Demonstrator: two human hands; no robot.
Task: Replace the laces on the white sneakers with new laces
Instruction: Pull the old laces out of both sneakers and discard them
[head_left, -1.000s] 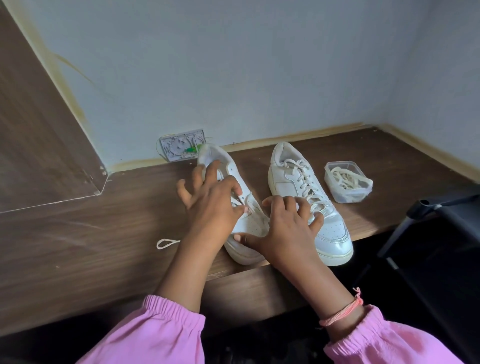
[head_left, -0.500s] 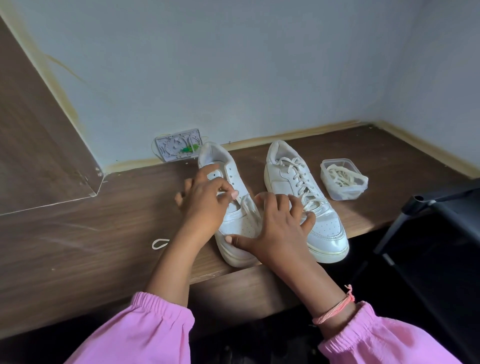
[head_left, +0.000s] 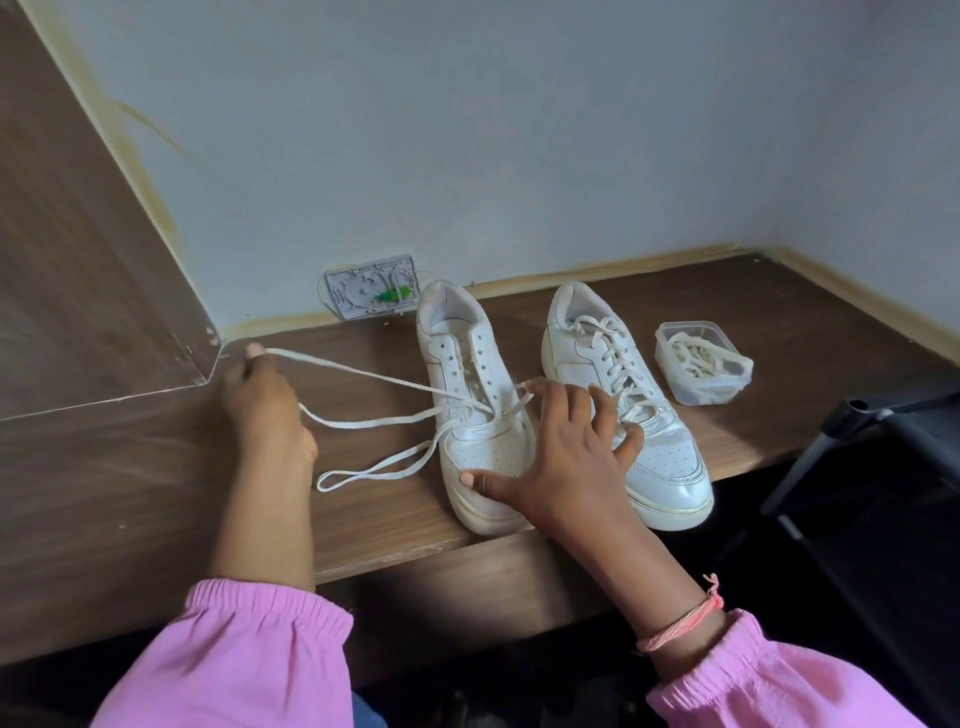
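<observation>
Grip: left hand (head_left: 262, 400) pinches the old lace (head_left: 363, 370) in curled fingers and holds it out taut toward the bench's back-left corner. Right hand (head_left: 563, 447) lies spread on the toe of the left sneaker (head_left: 485, 441), thumb on the toe cap, fingertips at the lowest eyelets, pinning it down; whether they nip the lace there I cannot tell.

Change: half a second ago both hands were bunched over this shoe's tongue. The left hand has since swung out, drawing a long run of lace with it. Upper eyelets now stand bare; lace remains only in the lowest rows.

Items, largest first:
- Bench (head_left: 779, 374), brown wood, set into a wall corner.
- Left sneaker, toe at the front edge, nearly unlaced.
- Right sneaker (head_left: 623, 400), just beside it, fully laced.
- Clear tub (head_left: 696, 364) of new laces, near the right sneaker.
- Loose lace end looped on the bench beside the left sneaker.

Reading: removal on the first shoe looks nearly done; relacing not begun.
</observation>
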